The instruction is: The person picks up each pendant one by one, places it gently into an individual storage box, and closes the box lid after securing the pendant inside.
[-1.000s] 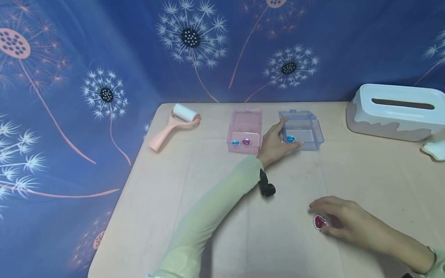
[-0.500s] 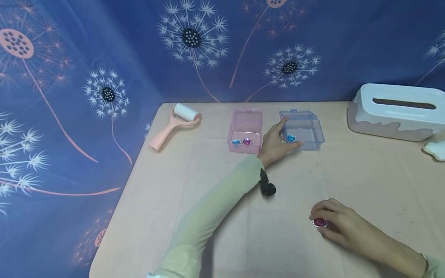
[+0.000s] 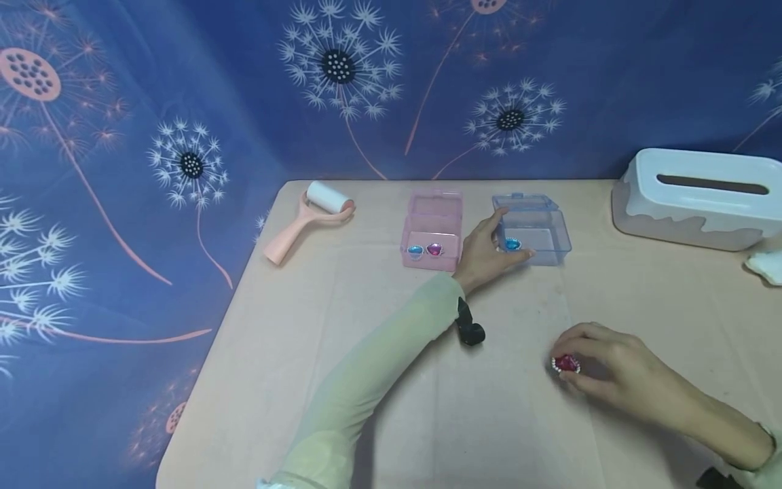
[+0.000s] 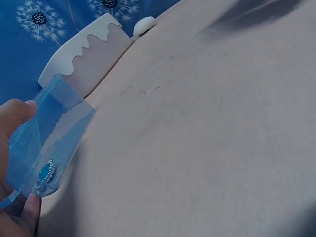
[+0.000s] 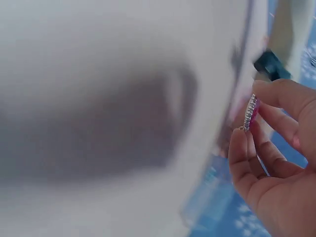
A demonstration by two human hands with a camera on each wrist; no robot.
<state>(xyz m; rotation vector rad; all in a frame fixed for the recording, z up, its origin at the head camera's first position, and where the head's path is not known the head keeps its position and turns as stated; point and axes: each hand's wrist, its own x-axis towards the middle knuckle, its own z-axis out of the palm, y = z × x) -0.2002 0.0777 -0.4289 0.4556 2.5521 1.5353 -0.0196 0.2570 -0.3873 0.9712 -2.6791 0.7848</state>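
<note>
Out in front, my left hand (image 3: pixel 489 251) grips the left side of a see-through blue box (image 3: pixel 540 248) with its lid raised. Inside that box lies a blue jewel (image 4: pixel 47 171) with a silver beaded rim. My right hand (image 3: pixel 629 373) pinches a red jewel (image 3: pixel 567 364) between thumb and fingertips, above the table at the right. Its silver beaded edge shows side-on in the right wrist view. Just left of my left hand is a see-through pink box (image 3: pixel 432 231), also with its lid up, holding a blue jewel (image 3: pixel 415 251) and a purple jewel (image 3: pixel 434 250).
A pink lint roller (image 3: pixel 305 217) lies at the table's back left. At the back right stands a white tissue box (image 3: pixel 696 197), beside a white object (image 3: pixel 765 265) cut off by the view's edge. A blue dandelion-print cloth (image 3: pixel 244 88) hangs behind the table (image 3: pixel 293 339).
My right hand has closed its fingers on the red jewel and lifted it, moving slightly away from me. The left hand stays at the blue box.
</note>
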